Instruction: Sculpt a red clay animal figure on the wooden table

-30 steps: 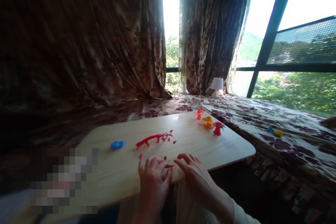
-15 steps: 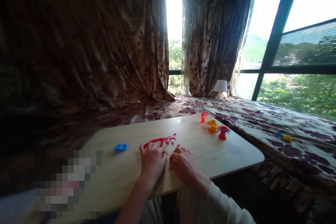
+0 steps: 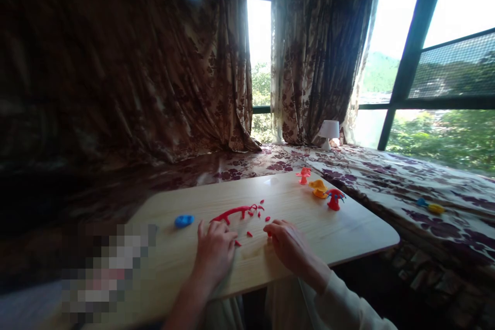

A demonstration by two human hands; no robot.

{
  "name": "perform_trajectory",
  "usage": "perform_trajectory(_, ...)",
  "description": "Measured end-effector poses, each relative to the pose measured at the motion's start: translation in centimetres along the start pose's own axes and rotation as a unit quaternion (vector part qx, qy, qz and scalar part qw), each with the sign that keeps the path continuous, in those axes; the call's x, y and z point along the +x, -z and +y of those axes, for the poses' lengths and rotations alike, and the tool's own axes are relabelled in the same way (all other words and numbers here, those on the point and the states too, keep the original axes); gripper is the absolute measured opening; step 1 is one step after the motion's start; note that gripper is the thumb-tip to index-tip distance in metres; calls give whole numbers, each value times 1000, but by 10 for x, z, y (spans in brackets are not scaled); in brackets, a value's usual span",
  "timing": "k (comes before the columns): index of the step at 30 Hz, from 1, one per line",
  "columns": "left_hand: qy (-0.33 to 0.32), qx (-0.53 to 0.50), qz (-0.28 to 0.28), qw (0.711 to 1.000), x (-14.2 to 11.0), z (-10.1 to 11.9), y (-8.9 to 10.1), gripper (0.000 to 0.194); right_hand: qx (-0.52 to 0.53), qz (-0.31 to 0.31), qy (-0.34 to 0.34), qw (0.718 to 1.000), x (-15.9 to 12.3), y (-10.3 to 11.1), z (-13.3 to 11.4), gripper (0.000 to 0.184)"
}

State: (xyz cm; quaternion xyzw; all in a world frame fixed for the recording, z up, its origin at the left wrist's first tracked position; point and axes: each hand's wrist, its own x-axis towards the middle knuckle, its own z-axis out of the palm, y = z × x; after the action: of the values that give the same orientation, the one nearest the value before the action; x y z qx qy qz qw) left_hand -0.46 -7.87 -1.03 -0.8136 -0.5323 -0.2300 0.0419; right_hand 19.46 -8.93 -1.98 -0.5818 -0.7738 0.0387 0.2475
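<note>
A long curved strip of red modelling clay (image 3: 231, 212) with short stubs lies on the table, and several small red clay bits (image 3: 249, 234) are scattered to its right. My left hand (image 3: 215, 251) rests palm down just below the strip, fingers loosely spread, with one red bit beside its fingertips. To the right, my right hand (image 3: 290, 245) is closed in a pinch low over the tabletop. A red clay piece (image 3: 269, 234) shows at its fingertips, partly covered by them.
A blue clay lump (image 3: 184, 221) sits at left on the table (image 3: 185, 263). Pink (image 3: 303, 175), yellow (image 3: 318, 188) and red-and-blue (image 3: 335, 199) clay figures stand near the right edge. A blue-and-yellow item (image 3: 435, 209) and a lamp (image 3: 328, 131) are on the patterned cover beyond.
My hands have moved apart, the left one drawing back from the red strip and the right one shifting rightward. More small red bits are now visible between them. The view has shifted slightly.
</note>
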Motion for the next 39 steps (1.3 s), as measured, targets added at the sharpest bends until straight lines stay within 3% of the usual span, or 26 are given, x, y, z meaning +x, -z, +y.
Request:
perform_trajectory(21, 14, -73, 83, 994, -20, 19, -15, 15, 33, 40, -29, 998, 16, -5, 3, 26)
perform_trajectory(28, 3, -99, 101, 990, -24, 20, -16, 15, 133, 75, -2, 988, -8, 5, -10, 26)
perform_trajectory(33, -18, -131, 120, 984, -30, 31, -11, 14, 241, 87, 10, 967, -32, -2, -24, 23)
perform_trajectory(39, -21, -145, 139, 980, -32, 40, -7, 14, 308, 101, 16, 946, -32, -5, -26, 17)
